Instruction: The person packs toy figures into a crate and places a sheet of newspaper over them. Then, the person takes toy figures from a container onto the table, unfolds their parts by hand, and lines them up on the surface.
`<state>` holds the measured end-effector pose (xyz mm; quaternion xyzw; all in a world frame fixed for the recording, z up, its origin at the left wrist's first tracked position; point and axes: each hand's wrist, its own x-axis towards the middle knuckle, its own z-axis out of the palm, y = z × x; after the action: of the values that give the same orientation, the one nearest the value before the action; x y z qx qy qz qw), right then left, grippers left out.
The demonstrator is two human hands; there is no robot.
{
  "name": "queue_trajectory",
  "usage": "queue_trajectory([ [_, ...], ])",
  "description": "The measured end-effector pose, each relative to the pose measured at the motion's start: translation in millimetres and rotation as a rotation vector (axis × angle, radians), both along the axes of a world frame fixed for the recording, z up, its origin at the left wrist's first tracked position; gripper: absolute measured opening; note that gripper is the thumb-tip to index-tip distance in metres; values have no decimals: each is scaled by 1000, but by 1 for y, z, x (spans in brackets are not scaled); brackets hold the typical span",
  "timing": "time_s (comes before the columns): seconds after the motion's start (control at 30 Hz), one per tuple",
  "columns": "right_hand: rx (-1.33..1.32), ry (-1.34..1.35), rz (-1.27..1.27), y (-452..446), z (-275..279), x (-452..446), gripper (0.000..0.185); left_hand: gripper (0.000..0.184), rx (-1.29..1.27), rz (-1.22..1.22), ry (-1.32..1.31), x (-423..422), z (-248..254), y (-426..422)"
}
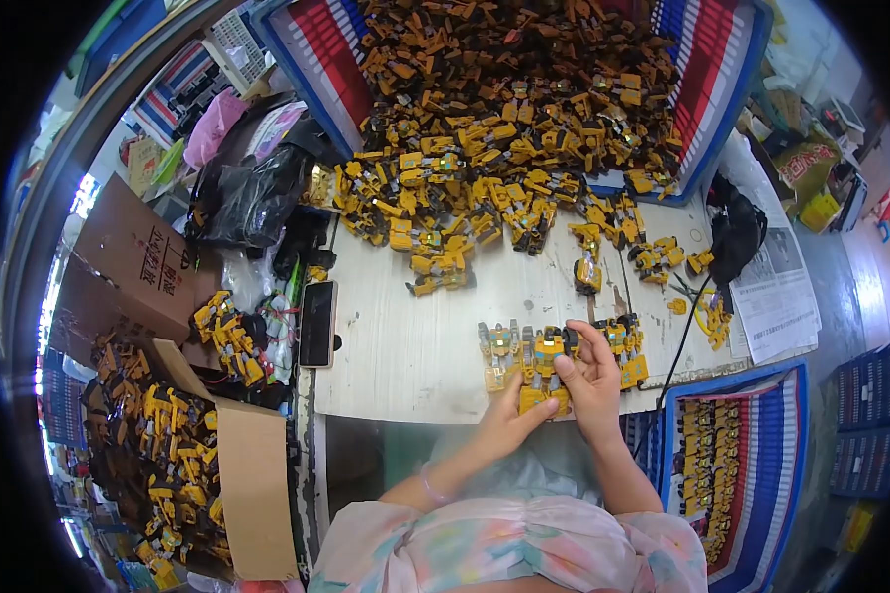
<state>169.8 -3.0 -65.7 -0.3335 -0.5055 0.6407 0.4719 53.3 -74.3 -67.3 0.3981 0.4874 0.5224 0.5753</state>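
Near the front edge of the white table, my two hands are closed on one yellow toy robot (544, 358) with black and grey parts. My left hand (514, 415) grips its lower end, thumb on top. On its right side, my right hand (591, 381) holds the upper part between thumb and fingers. Just left of it lies another toy robot (500, 346) in yellow and grey, close to my left fingers. Beyond my right hand, more yellow toy robots (625, 346) lie side by side, partly hidden by the fingers.
A large crate (707, 79) spills a heap of yellow toys (504, 128) onto the table (396, 346). A phone (317, 324) lies at the left edge. Left is a cardboard box (255, 494) of toys; lower right, a crate (786, 425) with toys in rows. A black cable (684, 341) crosses the right side.
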Motion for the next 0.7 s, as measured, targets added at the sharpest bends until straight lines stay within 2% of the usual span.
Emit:
queue_trajectory([
  [0.23,-1,52,-160,-10,-1,17,45,59,79,-15,157,24,-14,2],
  [0.27,24,39,-202,-13,1,21,45,63,109,-30,279,28,-26,2],
  [0.37,70,15,-266,-19,-3,37,44,67,61,-118,227,43,-28,4],
  [0.4,83,-5,-282,-21,-5,44,44,73,41,-135,63,49,-24,3],
  [0.5,85,-29,-267,-17,0,55,40,76,177,-91,-57,59,-44,1],
  [0.57,40,-33,-222,-9,7,57,39,75,188,-45,6,49,-40,-2],
  [0.7,268,-464,-139,15,-8,47,37,69,361,168,202,17,-46,-1],
])
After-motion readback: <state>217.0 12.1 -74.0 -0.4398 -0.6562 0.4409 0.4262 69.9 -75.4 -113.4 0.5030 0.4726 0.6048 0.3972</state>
